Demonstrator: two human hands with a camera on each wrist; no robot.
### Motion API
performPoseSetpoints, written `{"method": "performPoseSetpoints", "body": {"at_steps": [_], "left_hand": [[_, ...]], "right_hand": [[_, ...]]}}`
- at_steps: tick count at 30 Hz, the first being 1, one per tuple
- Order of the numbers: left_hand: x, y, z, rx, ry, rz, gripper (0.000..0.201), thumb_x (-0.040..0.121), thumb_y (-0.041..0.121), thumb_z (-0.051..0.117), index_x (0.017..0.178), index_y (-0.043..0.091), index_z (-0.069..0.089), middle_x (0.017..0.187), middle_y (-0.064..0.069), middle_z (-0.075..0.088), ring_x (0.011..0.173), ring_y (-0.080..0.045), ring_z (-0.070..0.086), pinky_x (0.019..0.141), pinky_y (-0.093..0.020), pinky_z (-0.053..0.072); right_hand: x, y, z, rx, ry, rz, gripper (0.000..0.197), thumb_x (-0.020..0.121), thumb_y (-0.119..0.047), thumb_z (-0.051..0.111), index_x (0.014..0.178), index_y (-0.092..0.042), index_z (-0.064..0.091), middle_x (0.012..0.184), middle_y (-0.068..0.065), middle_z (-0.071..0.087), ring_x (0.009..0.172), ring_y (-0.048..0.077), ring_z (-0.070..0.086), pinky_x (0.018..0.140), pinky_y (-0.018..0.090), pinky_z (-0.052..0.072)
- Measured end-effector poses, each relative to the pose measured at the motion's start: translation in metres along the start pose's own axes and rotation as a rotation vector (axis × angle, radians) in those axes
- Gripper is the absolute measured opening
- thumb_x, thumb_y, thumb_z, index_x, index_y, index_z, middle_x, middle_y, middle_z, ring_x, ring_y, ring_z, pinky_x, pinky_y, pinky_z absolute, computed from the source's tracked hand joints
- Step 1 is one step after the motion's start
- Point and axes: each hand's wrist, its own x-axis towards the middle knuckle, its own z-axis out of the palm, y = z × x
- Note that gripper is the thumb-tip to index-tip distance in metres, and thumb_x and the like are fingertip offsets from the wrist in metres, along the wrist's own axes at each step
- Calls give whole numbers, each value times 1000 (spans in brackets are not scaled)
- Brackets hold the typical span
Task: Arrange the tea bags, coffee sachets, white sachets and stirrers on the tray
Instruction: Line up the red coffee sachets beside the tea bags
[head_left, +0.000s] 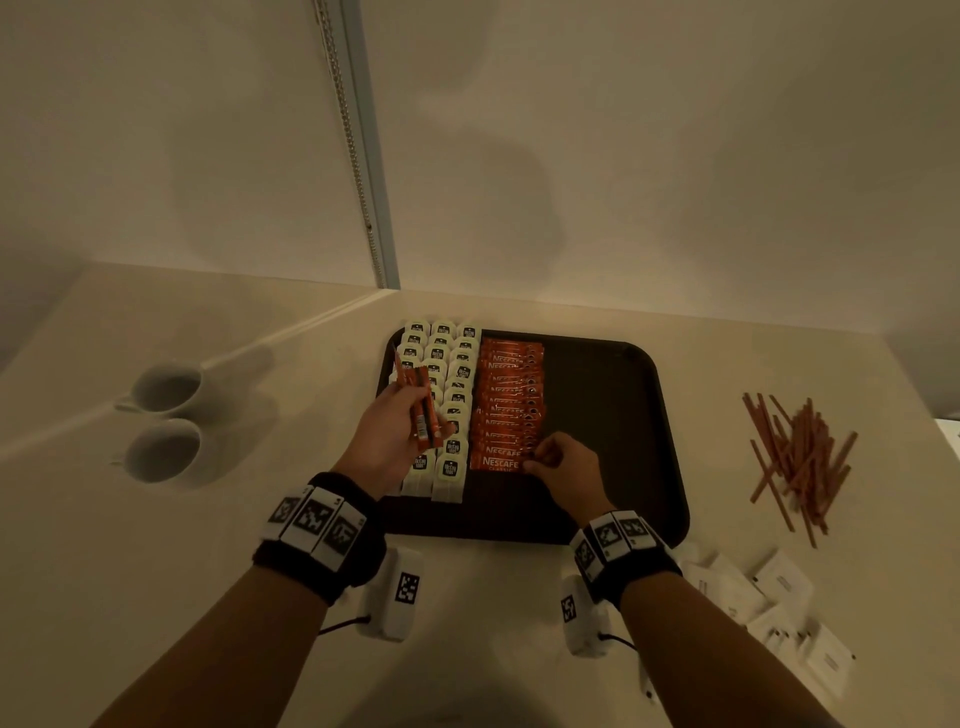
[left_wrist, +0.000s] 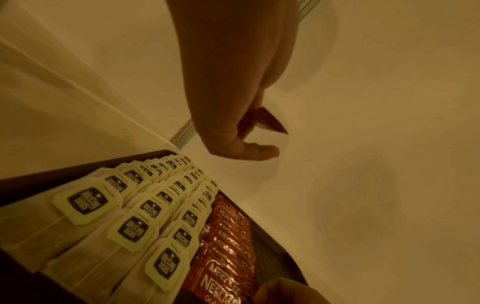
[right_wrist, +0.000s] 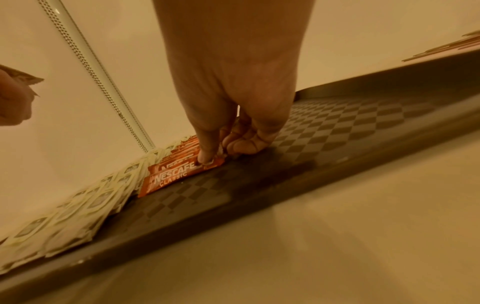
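The pale smooth counter (head_left: 493, 623) carries a dark rectangular tray (head_left: 623, 415) with a checkered floor. On it lie three rows of paper tea bags (head_left: 447, 395) and one row of glossy coffee sachets (head_left: 511, 405). Thin stirrers (head_left: 800, 457), flat white sachets (head_left: 779, 613) and two cups (head_left: 166, 421) lie on the counter beside the tray. The left hand (head_left: 389, 436) holds some sachets above the tea bags; the right hand (head_left: 563, 470) fingers (right_wrist: 207, 152) pinch the nearest sachet's end.

Both forearms reach forward, each with a tagged band on the wrist. Left hand (head_left: 387, 434) is raised, palm up, fingers curled round a small bundle. Right hand (head_left: 563, 465) is lower, knuckles up, thumb and fingertips (right_wrist: 206, 158) pinched together at the front.
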Motion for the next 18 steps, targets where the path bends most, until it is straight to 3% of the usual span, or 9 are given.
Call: {"method": "performPoseSetpoints", "body": {"at_steps": [3,5,9,11,14,16,18], "left_hand": [[0,-2,0,40,-31,25,12,98,10,47,105,8,56,89,-9,60,83,-21,60,78,-40,54],[-1,-3,0,95,-53,45,11,98,12,48,99,10,58,93,-8,64,87,-20,63,74,-33,53],[1,-5,0,135,-60,74,8,96,14,53,100,11,60,89,-4,66,79,-16,61,64,-25,50],[2,-4,2,116,-77,87,9,95,14,55,102,12,60,92,-3,67,77,-14,61,60,-23,48],[2,-3,9,64,-100,105,6,95,12,54,96,13,60,87,-1,65,74,-12,61,58,-20,49],[0,-3,15,5,-124,111,9,96,10,50,92,14,58,86,-2,63,76,-12,60,58,-19,52],[0,-2,18,-66,-131,85,14,99,12,45,92,13,57,90,-3,63,81,-14,61,62,-20,54]], "right_hand": [[0,1,0,-9,6,-8,18,79,-14,73,86,-14,56,86,-2,57,73,3,50,62,12,36],[-1,0,-1,1,0,4,19,79,-14,73,85,-15,55,85,-3,56,74,5,51,62,12,36],[-4,-16,-11,42,9,-36,16,83,-20,69,90,-16,56,88,-8,57,82,7,56,67,14,43],[-9,-41,-21,173,-35,-87,15,88,-30,61,95,-18,56,95,-8,59,88,9,61,74,21,52],[-21,-87,-31,558,-287,-61,27,95,-37,47,107,-15,55,98,-1,64,86,16,66,81,33,56],[-27,-108,-35,790,-399,2,28,98,-30,42,109,-7,55,93,2,65,78,16,66,73,27,57],[-29,-119,-37,816,-383,-7,19,97,-18,45,101,-5,58,90,4,63,74,10,65,66,19,55]]}}
